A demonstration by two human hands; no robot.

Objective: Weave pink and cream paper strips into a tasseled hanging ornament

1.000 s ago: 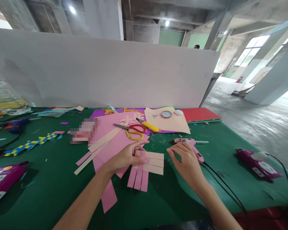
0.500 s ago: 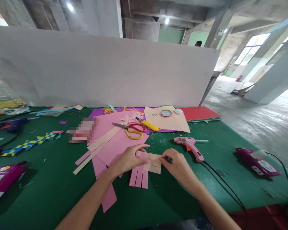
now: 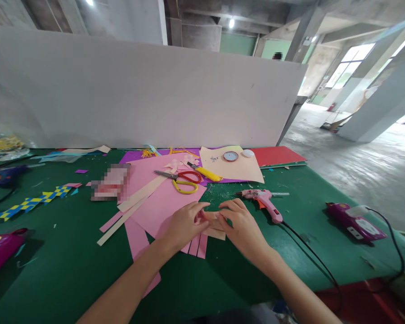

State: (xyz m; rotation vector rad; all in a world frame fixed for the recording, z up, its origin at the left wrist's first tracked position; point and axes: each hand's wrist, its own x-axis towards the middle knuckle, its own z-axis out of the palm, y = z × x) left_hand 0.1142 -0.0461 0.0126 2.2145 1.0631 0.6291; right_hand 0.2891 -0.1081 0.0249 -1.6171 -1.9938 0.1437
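We're on one head-worn cam, facing forward and down over the green table (image 3: 70,270); left hand (image 3: 184,227) and right hand (image 3: 241,225) sit near, low centre. Wide view: we also catch the white panel (image 3: 148,94) behind, ceiling (image 3: 229,5) up top, and floor (image 3: 310,123) at far right.

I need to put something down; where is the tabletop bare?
Bare except for scraps: green table between the left purple box and pink paper, and between glue gun and right purple box. Crowded: left hand and right hand at the paper strips; beyond, scissors and cutter.
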